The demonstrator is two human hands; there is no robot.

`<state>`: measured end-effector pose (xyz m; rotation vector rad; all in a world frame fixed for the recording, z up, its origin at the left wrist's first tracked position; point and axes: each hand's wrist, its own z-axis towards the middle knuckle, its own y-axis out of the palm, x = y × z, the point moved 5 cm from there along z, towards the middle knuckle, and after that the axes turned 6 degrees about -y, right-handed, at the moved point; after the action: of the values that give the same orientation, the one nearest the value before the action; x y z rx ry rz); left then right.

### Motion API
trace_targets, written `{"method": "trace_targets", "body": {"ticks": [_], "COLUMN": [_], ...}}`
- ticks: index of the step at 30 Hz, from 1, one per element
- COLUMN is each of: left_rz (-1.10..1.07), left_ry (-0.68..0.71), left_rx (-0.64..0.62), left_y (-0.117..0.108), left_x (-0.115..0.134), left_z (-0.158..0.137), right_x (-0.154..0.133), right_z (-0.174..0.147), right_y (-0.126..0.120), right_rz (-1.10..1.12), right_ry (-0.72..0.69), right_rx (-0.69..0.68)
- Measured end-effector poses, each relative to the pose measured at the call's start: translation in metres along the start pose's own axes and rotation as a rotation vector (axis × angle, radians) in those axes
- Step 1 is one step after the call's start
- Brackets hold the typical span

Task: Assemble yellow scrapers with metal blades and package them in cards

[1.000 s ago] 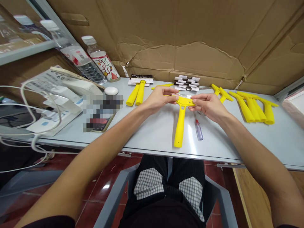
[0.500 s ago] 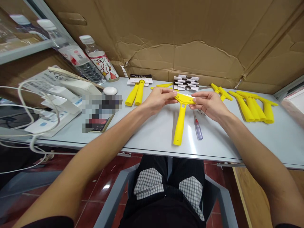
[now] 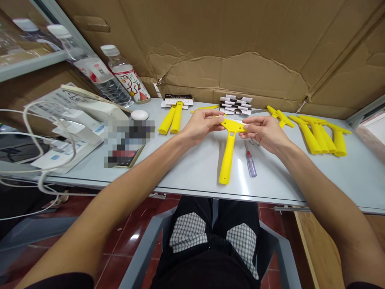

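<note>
A yellow plastic scraper handle points toward me, its wide head away from my body. My left hand pinches the head's left end between thumb and fingers. At the right end, my right hand closes on the head in the same way. Whether a blade sits along the head's far edge is hard to make out. Just right of the handle lies a screwdriver with a clear purple grip and a red collar. Small metal pieces, probably screws, are partly hidden beneath my right hand.
Several yellow scraper handles lie at the right. Two more rest at the back left by dark-and-white cards. A stack of folded cards stands against the cardboard. Leftward are a phone, a white oval object, bottles and cables.
Almost nothing differs. The scraper handle has tilted very slightly, and both hands keep their hold on its head.
</note>
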<state>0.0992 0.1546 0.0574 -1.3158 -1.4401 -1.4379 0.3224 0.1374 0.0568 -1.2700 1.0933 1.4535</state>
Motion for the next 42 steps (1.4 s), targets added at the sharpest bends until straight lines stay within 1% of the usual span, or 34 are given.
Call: {"method": "trace_targets", "body": {"ticks": [5,10,15,20,23,28,31,37,40,42], "left_rz": [0.007,0.0,0.016,0.088,0.123,0.022,-0.025,0.029,0.024,0.02], "left_ry": [-0.002,-0.031,-0.127,-0.151,-0.205,-0.254,-0.267,-0.267,-0.265,-0.261], "left_rx": [-0.005,0.024,-0.071,-0.146,-0.178,-0.166,-0.13,-0.012,-0.007,-0.014], "left_y": [0.002,0.003,0.008,0.012,0.019,0.033,0.038,0.041,0.042,0.042], "left_x": [0.001,-0.004,-0.011,-0.011,-0.018,-0.026,-0.029,-0.034,-0.034,-0.034], "left_z": [-0.002,0.0,-0.001,-0.006,-0.012,-0.022,-0.027,-0.033,-0.035,-0.035], "right_x": [-0.001,0.004,0.003,0.001,0.002,0.007,0.007,0.009,0.011,0.009], "right_z": [0.0,0.0,0.0,0.0,0.001,0.002,0.0,-0.005,-0.006,-0.005], "right_y": [0.0,0.0,0.001,0.001,0.001,0.001,0.003,0.012,0.014,0.013], "right_rz": [-0.01,-0.011,-0.015,0.002,0.007,0.007,0.012,-0.01,-0.01,-0.057], "right_ry": [-0.003,0.005,-0.002,0.003,0.006,-0.008,-0.012,0.029,0.037,0.047], "right_rx": [0.013,0.055,0.091,0.098,0.096,0.065,0.05,0.047,0.026,-0.003]}}
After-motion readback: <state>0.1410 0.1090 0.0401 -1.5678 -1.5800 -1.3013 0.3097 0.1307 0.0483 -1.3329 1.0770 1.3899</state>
